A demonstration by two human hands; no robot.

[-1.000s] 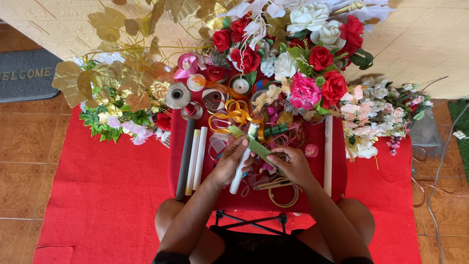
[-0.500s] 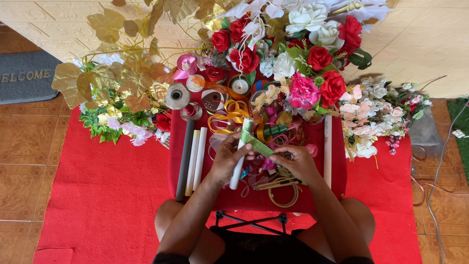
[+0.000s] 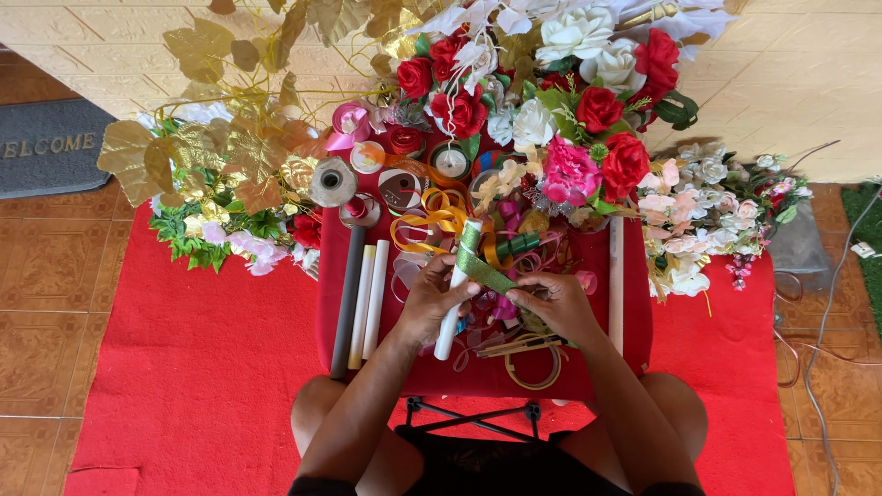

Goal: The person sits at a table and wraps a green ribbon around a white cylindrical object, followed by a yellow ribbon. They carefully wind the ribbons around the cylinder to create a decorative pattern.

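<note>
While the left hand (image 3: 432,298) clamps the white stick (image 3: 457,292) and the right hand (image 3: 556,303) pinches the green ribbon (image 3: 482,266) taut, any slack could loosen that wrap.

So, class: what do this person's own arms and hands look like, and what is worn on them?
Both arms are bare to above the elbow: no sleeves, gloves or watch visible. The left hand and right hand show no rings that can be made out. Dark clothing shows at the lap.

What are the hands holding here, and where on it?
The left hand grips a white stick about mid-length. The right hand pinches the loose end of a glittery green ribbon wound around the stick's upper part.
</note>
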